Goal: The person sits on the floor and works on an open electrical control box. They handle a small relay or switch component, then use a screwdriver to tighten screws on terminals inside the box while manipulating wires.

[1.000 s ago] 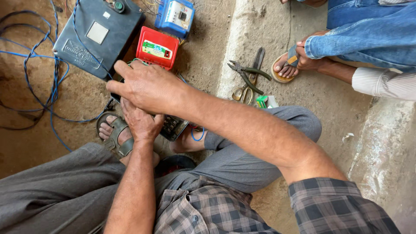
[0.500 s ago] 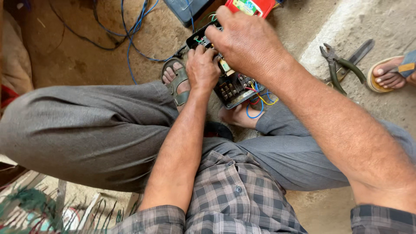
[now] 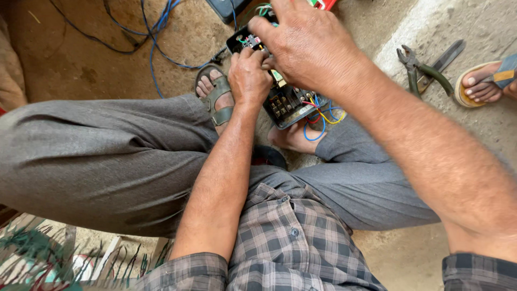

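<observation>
Just above the middle of the frame, the left hand (image 3: pixel 249 75) has its grip curled tight on the near edge of a black electrical box (image 3: pixel 285 99), its fingers bent over the open top. The right hand (image 3: pixel 309 46) comes in from the upper right and lies over the far half of the box, fingers spread and arched down onto it; whether that grip pinches anything underneath cannot be told, since the palm hides the fingertips. The box sits in the upper centre of the frame, above the person's bare foot (image 3: pixel 293 137) and beside the sandalled foot (image 3: pixel 216 97). Its open face shows rows of small terminals in dark plastic, and thin red, yellow and blue wires (image 3: pixel 322 116) loop out of its lower right corner.

At the top edge, a corner of a red package with a pale label (image 3: pixel 323 4) peeks out behind the right hand, and a dark grey case (image 3: pixel 229 8) lies just left of it. Blue cables (image 3: pixel 156 37) trail over the dusty earth floor in the upper left. At the upper right, pliers with green handles (image 3: pixel 423 67) rest on the pale concrete, near another person's foot in a yellow sandal (image 3: pixel 482 86). Grey trousers and a checked shirt fill the lower frame.
</observation>
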